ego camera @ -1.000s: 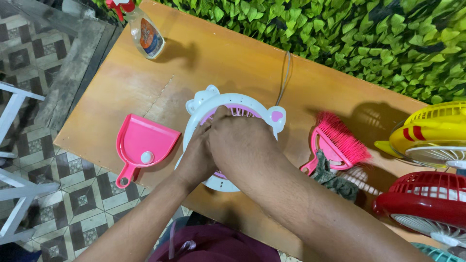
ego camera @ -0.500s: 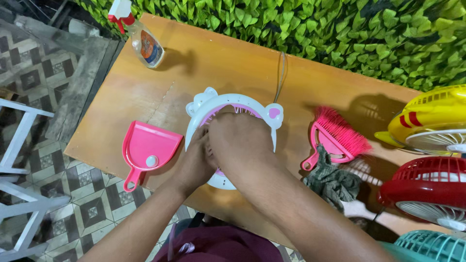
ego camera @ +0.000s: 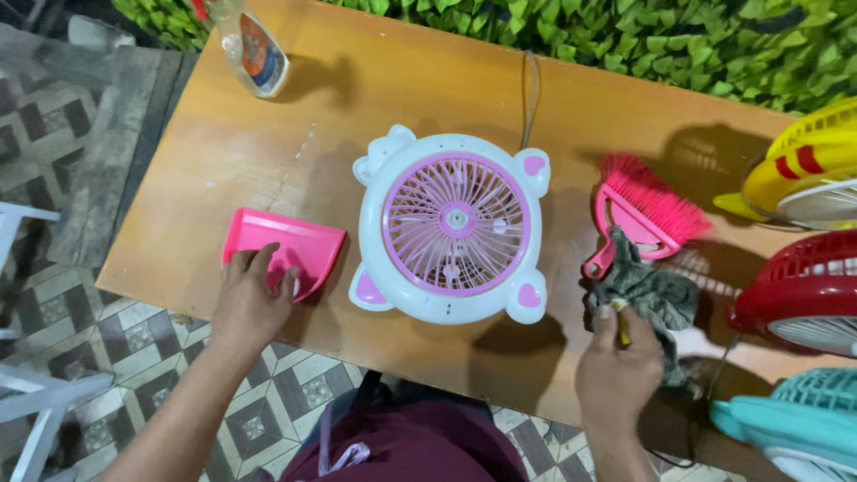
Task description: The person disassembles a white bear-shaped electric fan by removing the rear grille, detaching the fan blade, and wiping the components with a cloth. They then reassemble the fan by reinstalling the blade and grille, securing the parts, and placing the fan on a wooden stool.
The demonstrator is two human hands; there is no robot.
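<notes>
Dustpan [ego camera: 295, 245]: pink, shallow, lying flat on the wooden table [ego camera: 205, 152]; nothing visible inside; handle end hidden under the left hand.
Spray bottle [ego camera: 254, 49]: clear, with orange liquid inside; far beyond the left fingertips, near the table's back corner.
Left hand [ego camera: 250, 295]: fingers [ego camera: 263, 261] spread and laid flat on the dustpan's near part, pressing rather than clasping; not curled round anything.
Right hand [ego camera: 616, 370]: fingers [ego camera: 607, 314] pinched on the near edge of a grey rag [ego camera: 652, 290]; a yellow bit shows at the fingertips, too small to tell what.
Rag: bunched, just past the right fingertips, touching the handle of the pink brush [ego camera: 647, 214].
Fan [ego camera: 451, 228]: white casing, pink grille, face up, lying between the two hands, touched by neither; just beside the dustpan.
Cord [ego camera: 531, 89]: running from the fan's far side toward the hedge.
Other fans: yellow [ego camera: 808, 165], red [ego camera: 808, 295] and teal [ego camera: 794, 424], stacked along the table edge outward of the right fingers.
Change: half a second back both hands bunched together over the fan's grille; now apart, one on each side, grille fully uncovered.
</notes>
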